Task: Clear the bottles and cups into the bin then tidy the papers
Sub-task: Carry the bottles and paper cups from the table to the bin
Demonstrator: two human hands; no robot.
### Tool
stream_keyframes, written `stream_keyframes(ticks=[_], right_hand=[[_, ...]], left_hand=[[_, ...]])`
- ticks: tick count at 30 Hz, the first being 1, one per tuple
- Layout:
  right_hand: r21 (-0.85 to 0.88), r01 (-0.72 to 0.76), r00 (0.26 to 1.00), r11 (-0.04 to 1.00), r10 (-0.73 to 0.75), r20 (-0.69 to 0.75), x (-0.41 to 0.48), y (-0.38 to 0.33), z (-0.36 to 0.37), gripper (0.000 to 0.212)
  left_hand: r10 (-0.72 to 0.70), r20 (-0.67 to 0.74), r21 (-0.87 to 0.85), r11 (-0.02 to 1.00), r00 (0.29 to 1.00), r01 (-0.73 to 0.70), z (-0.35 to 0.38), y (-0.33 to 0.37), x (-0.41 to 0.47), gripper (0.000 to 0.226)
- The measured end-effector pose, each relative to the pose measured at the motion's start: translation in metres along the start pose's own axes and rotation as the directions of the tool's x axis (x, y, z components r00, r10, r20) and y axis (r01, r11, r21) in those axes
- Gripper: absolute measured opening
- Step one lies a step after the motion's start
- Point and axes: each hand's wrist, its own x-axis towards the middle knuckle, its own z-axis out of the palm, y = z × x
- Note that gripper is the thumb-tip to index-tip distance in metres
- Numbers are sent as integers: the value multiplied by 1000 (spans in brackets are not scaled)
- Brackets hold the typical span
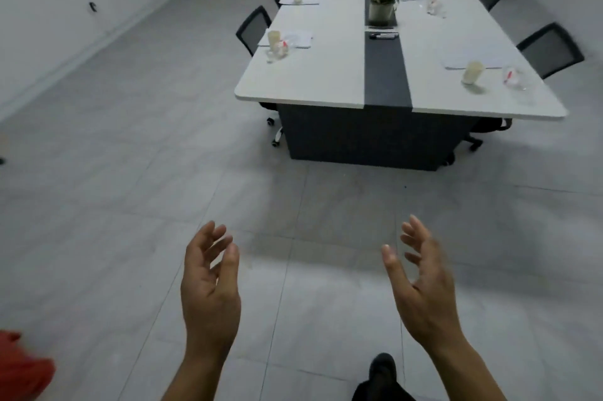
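Grey tiled floor [130, 172], long conference table [326, 74] ahead. Left hand [208, 289] and right hand [424, 296] both spread, empty, palms facing, touching nothing. On table: five paper cups, nearest [472, 72]; crumpled clear bottles, count unclear; scattered papers [295, 38].

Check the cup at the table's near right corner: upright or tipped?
Upright. The cup stands on its base on the table, rim up, beside a clear bottle.

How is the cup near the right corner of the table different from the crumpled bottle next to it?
The cup stands upright; the bottle lies on its side. The cup is cream and solid-looking; the bottle is clear with a red label. The cup keeps its shape; the bottle looks crushed. Both sit on the white table, untouched.
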Motion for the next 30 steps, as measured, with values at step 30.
stream_keyframes(ticks=[30], right_hand=[[73,-344,854,936,344,-391,563,260,-253,58]], left_hand=[[56,684,-72,997,727,-8,731,69,259,41]])
